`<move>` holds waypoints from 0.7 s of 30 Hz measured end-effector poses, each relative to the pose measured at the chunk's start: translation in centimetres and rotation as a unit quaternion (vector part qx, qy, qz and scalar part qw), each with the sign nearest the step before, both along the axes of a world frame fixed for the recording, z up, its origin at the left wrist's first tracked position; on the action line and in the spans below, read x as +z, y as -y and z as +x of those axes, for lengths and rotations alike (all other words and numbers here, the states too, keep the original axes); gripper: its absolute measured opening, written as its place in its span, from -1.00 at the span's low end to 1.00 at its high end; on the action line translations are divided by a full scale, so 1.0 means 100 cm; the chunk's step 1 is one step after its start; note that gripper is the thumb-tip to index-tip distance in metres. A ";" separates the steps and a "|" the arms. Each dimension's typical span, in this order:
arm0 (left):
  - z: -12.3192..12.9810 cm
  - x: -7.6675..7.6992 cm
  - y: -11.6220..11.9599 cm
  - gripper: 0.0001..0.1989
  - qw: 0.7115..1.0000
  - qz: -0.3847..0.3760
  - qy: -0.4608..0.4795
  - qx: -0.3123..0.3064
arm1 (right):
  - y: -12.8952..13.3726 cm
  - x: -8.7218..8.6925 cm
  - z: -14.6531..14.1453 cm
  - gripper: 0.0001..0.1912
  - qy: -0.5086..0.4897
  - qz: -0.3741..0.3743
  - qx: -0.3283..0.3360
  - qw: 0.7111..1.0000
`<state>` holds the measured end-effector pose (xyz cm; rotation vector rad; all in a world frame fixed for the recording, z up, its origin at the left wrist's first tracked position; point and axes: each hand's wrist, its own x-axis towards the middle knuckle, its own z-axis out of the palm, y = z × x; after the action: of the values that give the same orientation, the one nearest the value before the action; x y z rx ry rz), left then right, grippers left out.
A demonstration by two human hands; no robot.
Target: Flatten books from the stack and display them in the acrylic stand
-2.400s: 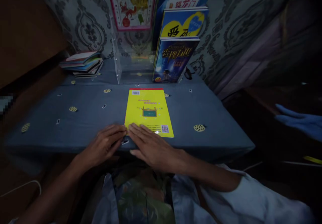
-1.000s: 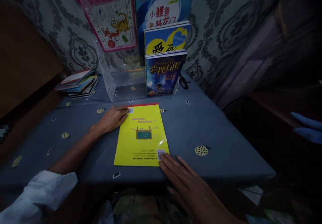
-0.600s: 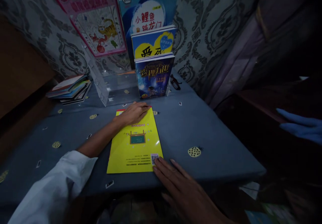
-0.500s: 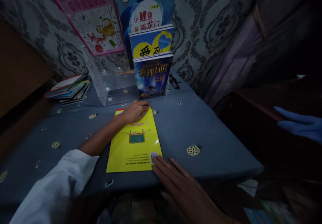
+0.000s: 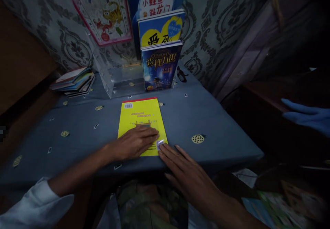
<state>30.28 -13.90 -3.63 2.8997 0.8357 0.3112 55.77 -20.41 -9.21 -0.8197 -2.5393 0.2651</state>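
A yellow book (image 5: 138, 107) with a red strip at its far edge lies flat near the front edge of the table, barcode corner away from me. My left hand (image 5: 138, 140) rests on its lower half, palm down, fingers stretched to the right and covering part of the printed chalkboard picture. Just right of it, my right hand (image 5: 180, 165) lies flat with fingers extended, the fingertips touching the book's near right corner beside the QR code. Neither hand grips anything.
Behind the book stands a clear acrylic rack (image 5: 108, 81) holding several upright books, a dark blue one (image 5: 161, 66) in front. Stacked books (image 5: 74, 81) lie at the left. Dark glasses (image 5: 182, 74) sit right of the rack. A blue glove (image 5: 309, 114) shows at far right.
My left hand has slid from the book's far edge toward me, onto its lower half, uncovering the barcode. My right hand stays at the near right corner.
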 end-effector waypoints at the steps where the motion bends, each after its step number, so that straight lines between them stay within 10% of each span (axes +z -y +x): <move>1: -0.004 -0.001 0.005 -0.63 1.000 -0.003 0.008 0.005 | 0.000 0.000 0.000 -0.31 -0.003 0.000 0.000 1.000; 15: -0.030 -0.023 0.017 -0.48 0.987 -0.016 0.022 0.158 | -0.049 0.025 -0.004 -0.47 0.000 0.008 0.062 0.998; 21: -0.054 -0.032 -0.016 -0.49 0.972 0.027 0.052 0.227 | -0.105 0.044 -0.061 -0.55 -0.008 -0.025 0.063 0.998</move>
<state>24.91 -12.28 -6.84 2.6756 1.4865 0.5248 49.67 -9.89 -4.78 -0.6729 -2.5831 0.3762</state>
